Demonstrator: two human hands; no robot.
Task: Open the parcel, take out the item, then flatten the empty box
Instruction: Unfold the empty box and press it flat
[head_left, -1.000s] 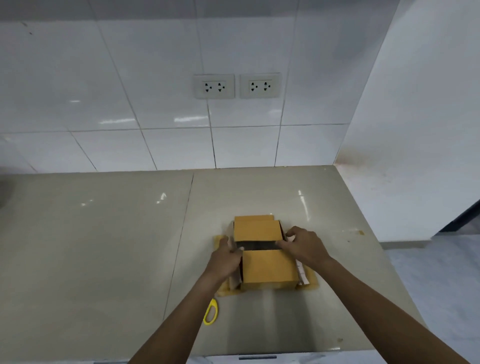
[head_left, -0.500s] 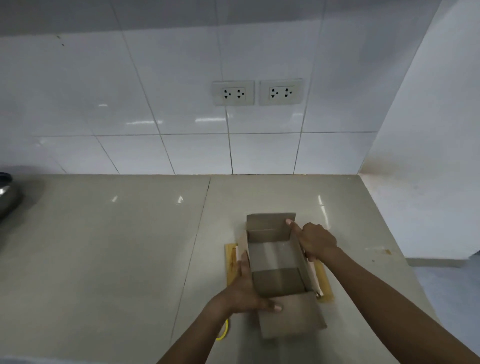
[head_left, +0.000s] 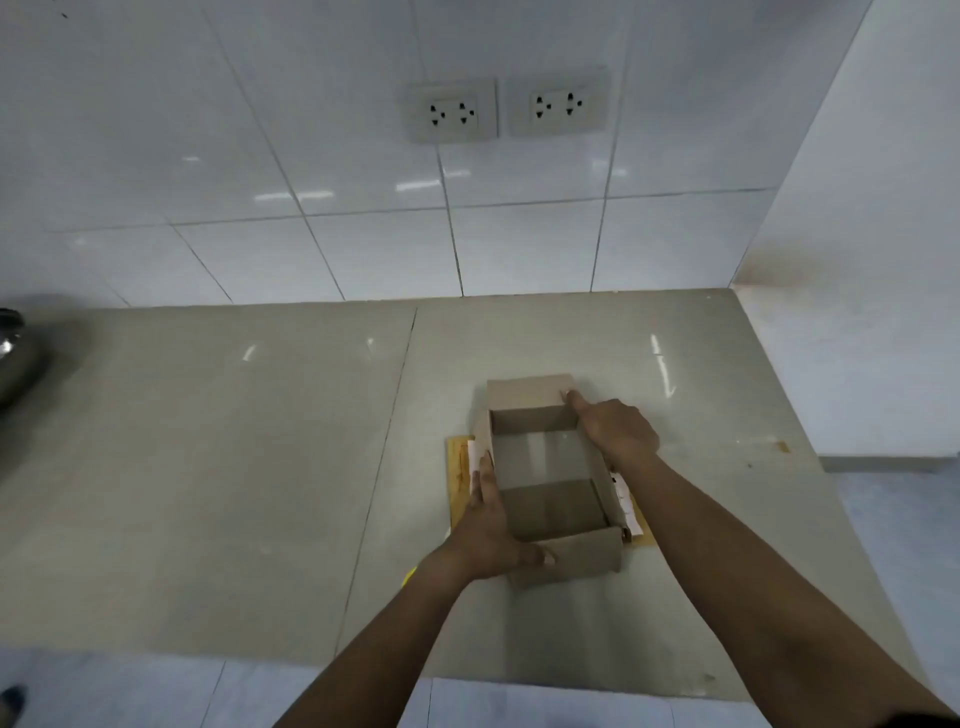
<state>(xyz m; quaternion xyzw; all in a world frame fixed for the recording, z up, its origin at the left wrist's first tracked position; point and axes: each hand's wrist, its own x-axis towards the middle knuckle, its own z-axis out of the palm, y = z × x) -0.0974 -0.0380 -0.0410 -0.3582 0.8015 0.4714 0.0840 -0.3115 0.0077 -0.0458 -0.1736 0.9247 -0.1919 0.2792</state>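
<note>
The brown cardboard box (head_left: 545, 457) stands open on the grey counter, its far and near flaps folded outward, and no item shows inside. My left hand (head_left: 493, 525) grips its left wall, thumb pressing the near flap (head_left: 576, 558). My right hand (head_left: 615, 428) holds the right wall, index finger on the far flap (head_left: 524, 392). Under the box lies a flat yellow piece (head_left: 460, 457) with white paper at both sides.
A yellow scissors handle (head_left: 410, 576) peeks out under my left wrist. A metal pot (head_left: 10, 353) sits at the counter's far left. Tiled wall with two sockets (head_left: 506, 109) behind; a white wall to the right. The counter's front edge is close below.
The flaps, closed a second ago, are now spread open and the box's bare inside shows. My hands moved from the top seam to the side walls and flaps.
</note>
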